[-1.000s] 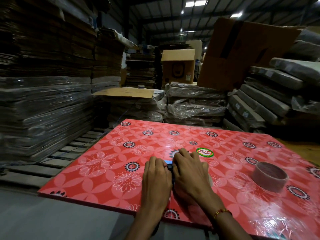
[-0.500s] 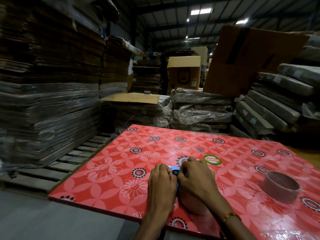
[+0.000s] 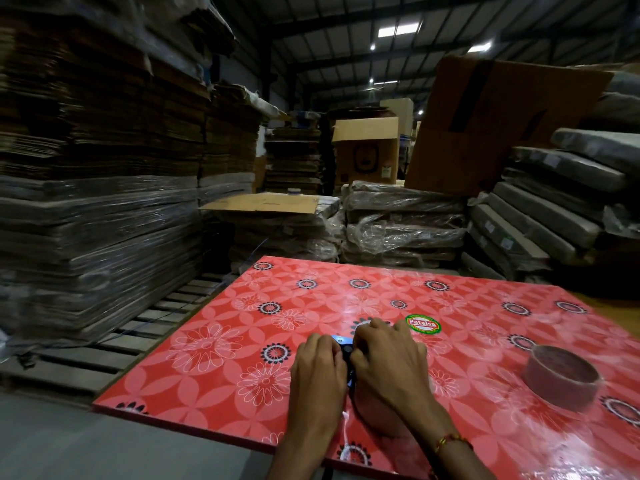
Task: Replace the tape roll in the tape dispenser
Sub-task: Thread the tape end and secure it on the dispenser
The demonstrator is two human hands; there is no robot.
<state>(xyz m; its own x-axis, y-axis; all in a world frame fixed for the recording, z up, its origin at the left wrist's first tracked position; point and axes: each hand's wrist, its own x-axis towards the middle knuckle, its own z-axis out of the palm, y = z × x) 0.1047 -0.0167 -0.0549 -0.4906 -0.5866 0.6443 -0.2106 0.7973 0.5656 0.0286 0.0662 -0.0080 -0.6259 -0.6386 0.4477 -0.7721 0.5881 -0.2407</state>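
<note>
A blue and black tape dispenser (image 3: 344, 347) lies on the red flowered board (image 3: 221, 341), almost wholly covered by my hands. My left hand (image 3: 318, 372) grips it from the left, fingers curled over its top. My right hand (image 3: 384, 358) grips it from the right, fingers curled down; a brown roll (image 3: 377, 414) shows under its palm. A separate brown tape roll (image 3: 561, 377) lies flat on the board, far to the right of both hands.
A green and red round sticker (image 3: 423, 324) sits just beyond my right hand. Wrapped cardboard stacks (image 3: 97, 216) rise at the left over a wooden pallet (image 3: 104, 351). Wrapped bundles (image 3: 401, 223) and a big carton (image 3: 485, 126) stand behind the board.
Both hands stay clasped on the dispenser in the same place on the board. The view has tilted upward, so hands and board sit lower in the frame.
</note>
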